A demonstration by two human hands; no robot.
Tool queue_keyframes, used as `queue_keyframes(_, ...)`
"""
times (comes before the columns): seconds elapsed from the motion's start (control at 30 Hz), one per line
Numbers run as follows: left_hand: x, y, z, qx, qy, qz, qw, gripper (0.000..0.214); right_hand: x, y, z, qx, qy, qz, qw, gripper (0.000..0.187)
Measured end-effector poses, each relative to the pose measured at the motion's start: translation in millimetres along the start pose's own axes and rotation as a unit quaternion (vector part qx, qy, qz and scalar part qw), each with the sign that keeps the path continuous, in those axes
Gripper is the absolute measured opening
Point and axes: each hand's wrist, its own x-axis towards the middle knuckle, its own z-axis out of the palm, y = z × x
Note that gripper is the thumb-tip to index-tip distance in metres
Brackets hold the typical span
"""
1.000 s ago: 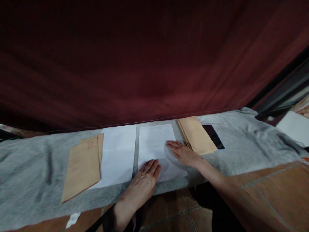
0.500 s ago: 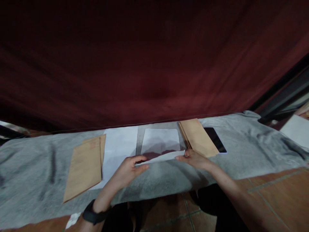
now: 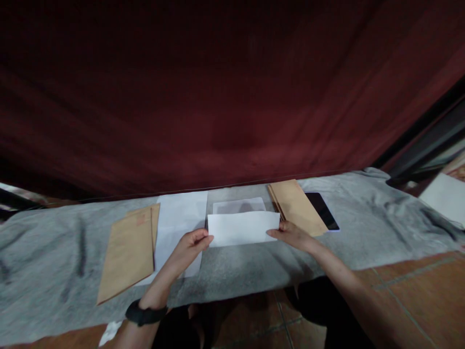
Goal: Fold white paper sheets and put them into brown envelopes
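A sheet of white paper (image 3: 243,229) is held up as a wide strip between my two hands, its front face tilted toward me. My left hand (image 3: 191,246) pinches the strip's left end between thumb and fingers. At the opposite end, my right hand (image 3: 292,235) grips it with the thumb in front. Just behind lies another pale sheet (image 3: 221,207), partly covered by the strip; whether the two are joined I cannot tell. White paper (image 3: 181,213) lies flat by my left hand. Brown envelopes (image 3: 300,206) are stacked close beyond my right hand.
More brown envelopes (image 3: 129,252) overlap the white paper at left. A dark phone or tablet (image 3: 323,211) sits partly under the right stack. Grey cloth (image 3: 366,218) covers the narrow surface, with a dark red curtain (image 3: 232,111) behind and floor tiles (image 3: 407,291) in front.
The paper in my hands has turned from nearly edge-on to show its broad face. My left hand has shifted slightly left and its fingers have closed on the end.
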Motion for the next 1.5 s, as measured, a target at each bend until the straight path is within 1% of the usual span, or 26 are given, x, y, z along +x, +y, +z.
queue_keyframes(0.03, 2, -1, 0.8, -0.010, 0.020, -0.013, 1.000, 0.036, 4, 1, 3, 0.003, 0.013, -0.009, 1.000, 0.032)
queue_keyframes(0.1, 7, -5, 4.3, -0.020, 0.043, -0.042, 0.998, 0.035, 12, -1, 9, -0.008, 0.042, -0.026, 0.999, 0.031)
queue_keyframes(0.13, 9, -8, 7.0, -0.020, 0.054, -0.052, 0.997, 0.034, 15, -4, 12, -0.029, 0.061, -0.026, 0.997, 0.031)
queue_keyframes(0.2, 14, -11, 13.4, 0.007, 0.088, -0.059, 0.994, 0.029, 19, -11, 16, -0.109, 0.095, -0.003, 0.989, 0.030)
queue_keyframes(0.27, 18, -10, 19.5, 0.082, 0.132, -0.052, 0.986, 0.024, 22, -19, 18, -0.190, 0.113, 0.036, 0.975, 0.030)
queue_keyframes(0.3, 20, -8, 22.0, 0.134, 0.153, -0.047, 0.978, 0.021, 22, -23, 20, -0.215, 0.118, 0.052, 0.968, 0.029)
queue_keyframes(0.4, 27, 2, 27.5, 0.284, 0.191, -0.057, 0.938, 0.018, 25, -31, 24, -0.252, 0.129, 0.080, 0.956, 0.030)
queue_keyframes(0.5, 33, 13, 30.9, 0.363, 0.192, -0.100, 0.906, 0.022, 27, -37, 27, -0.299, 0.136, 0.099, 0.939, 0.032)
queue_keyframes(0.6, 36, 19, 33.5, 0.396, 0.184, -0.130, 0.890, 0.026, 30, -40, 30, -0.321, 0.146, 0.096, 0.931, 0.034)
queue_keyframes(0.77, 41, 19, 35.6, 0.408, 0.181, -0.144, 0.883, 0.029, 35, -39, 33, -0.347, 0.154, 0.094, 0.920, 0.038)
queue_keyframes(0.9, 46, 16, 36.2, 0.413, 0.180, -0.152, 0.880, 0.030, 37, -37, 36, -0.363, 0.161, 0.079, 0.914, 0.041)
queue_keyframes(1.1, 49, 17, 40.2, 0.432, 0.188, -0.159, 0.868, 0.031, 38, -36, 42, -0.412, 0.191, 0.054, 0.889, 0.048)
queue_keyframes(1.2, 51, 15, 41.6, 0.442, 0.197, -0.160, 0.860, 0.032, 38, -35, 44, -0.424, 0.198, 0.039, 0.883, 0.049)
queue_keyframes(1.3, 54, 13, 42.3, 0.453, 0.195, -0.158, 0.856, 0.034, 38, -35, 45, -0.432, 0.211, 0.010, 0.877, 0.049)
queue_keyframes(1.37, 56, 12, 42.7, 0.458, 0.192, -0.154, 0.854, 0.034, 39, -35, 46, -0.423, 0.221, -0.019, 0.879, 0.050)
queue_keyframes(1.43, 56, 12, 43.1, 0.464, 0.192, -0.149, 0.852, 0.035, 42, -36, 50, -0.389, 0.216, -0.068, 0.893, 0.050)
queue_keyframes(1.5, 56, 13, 43.6, 0.470, 0.193, -0.147, 0.849, 0.035, 45, -37, 59, -0.342, 0.198, -0.127, 0.910, 0.051)
